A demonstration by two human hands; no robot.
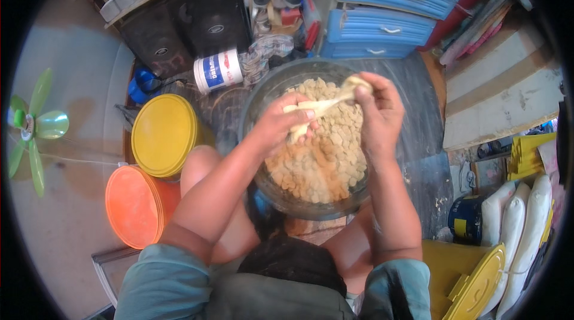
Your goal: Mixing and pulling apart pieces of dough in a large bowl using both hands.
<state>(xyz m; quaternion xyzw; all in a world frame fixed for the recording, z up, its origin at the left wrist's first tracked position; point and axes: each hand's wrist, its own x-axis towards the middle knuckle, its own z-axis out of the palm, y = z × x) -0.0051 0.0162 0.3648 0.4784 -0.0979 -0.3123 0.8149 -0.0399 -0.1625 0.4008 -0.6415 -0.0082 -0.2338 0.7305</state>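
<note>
Between my two hands a pale yellow strip of dough (329, 104) is stretched above a large round dark basin (254, 95). My left hand (291, 120) grips its lower left part, with an end hanging below the fingers. At the upper right, my right hand (379, 100) pinches the other end between thumb and fingers. Many small flat pale pieces, seemingly dough, (345, 140) fill the basin under the hands. A brownish-orange tint covers the pieces (309, 167) towards the basin's near side.
Left of the basin stand a yellow-lidded bucket (163, 134) and an orange-lidded bucket (134, 208). A white tub (218, 71) lies beyond, near blue drawers (381, 30). At lower right are a yellow container (475, 284) and filled white bags (515, 226). My knees flank the basin's near side.
</note>
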